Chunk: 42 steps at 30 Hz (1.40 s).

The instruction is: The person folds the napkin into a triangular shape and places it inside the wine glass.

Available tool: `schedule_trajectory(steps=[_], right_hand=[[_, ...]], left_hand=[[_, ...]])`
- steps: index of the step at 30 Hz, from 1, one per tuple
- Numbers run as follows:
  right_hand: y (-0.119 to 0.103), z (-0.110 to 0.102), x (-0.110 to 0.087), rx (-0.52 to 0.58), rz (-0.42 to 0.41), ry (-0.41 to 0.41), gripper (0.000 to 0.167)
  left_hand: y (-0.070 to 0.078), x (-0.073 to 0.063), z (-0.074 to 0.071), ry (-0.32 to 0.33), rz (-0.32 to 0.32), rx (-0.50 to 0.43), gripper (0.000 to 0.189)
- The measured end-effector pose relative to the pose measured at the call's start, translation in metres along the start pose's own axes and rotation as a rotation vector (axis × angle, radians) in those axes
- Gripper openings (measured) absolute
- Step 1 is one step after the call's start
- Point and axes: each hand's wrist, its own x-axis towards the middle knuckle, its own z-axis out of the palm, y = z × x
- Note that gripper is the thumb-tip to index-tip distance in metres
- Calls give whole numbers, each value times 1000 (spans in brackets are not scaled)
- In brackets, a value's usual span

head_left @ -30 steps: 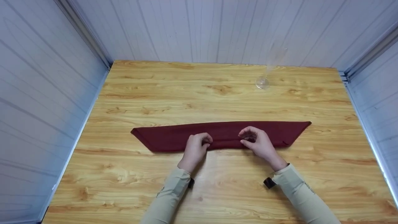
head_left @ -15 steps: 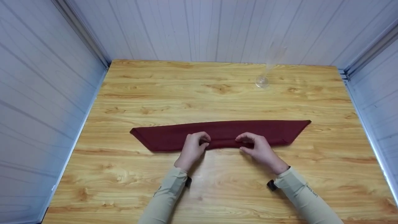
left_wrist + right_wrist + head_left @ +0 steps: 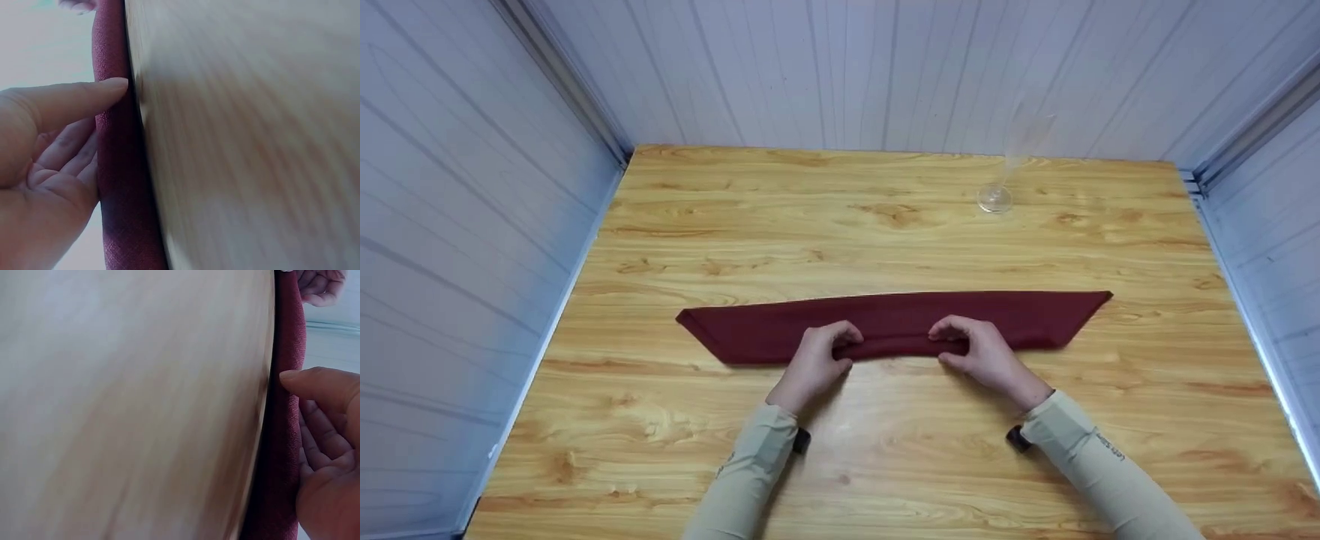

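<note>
A dark red cloth (image 3: 765, 330), folded into a long strip with slanted ends, lies across the wooden table in the head view. Along the middle of its near side runs a thin rolled fold. My left hand (image 3: 816, 361) grips this roll left of centre, its thumb at the near edge and its fingers over the top. To the right, my right hand (image 3: 984, 354) holds the same roll with curled fingers above and the thumb in front. Both wrist views show a thumb on the front of the cloth (image 3: 126, 174), with the other fingers partly hidden behind it.
A clear stemmed glass (image 3: 995, 198) stands upright at the back right of the table (image 3: 810, 232). White panelled walls (image 3: 840, 75) enclose the table at the back and on both sides.
My left hand has slid slightly left and its thumb and fingers have spread wider at the roll. The right hand has shifted slightly left and down, its fingers now over the roll.
</note>
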Motion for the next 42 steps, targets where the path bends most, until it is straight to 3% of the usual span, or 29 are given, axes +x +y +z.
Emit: schedule_trajectory(steps=[10,19,28,42], right_hand=[[0,1,2,-12,-10,14,27],[-1,-7,2,-12,-7,-64,22],[2,-7,12,-21,1,-53,9],[4,-3,21,-66,82,36,3]], left_hand=[[-3,1,1,40,30,14,31],[-1,-4,-3,-5,6,-39,27],[-7,3,-6,1,41,-41,18],[-9,11,-10,43,-61,-15,10]])
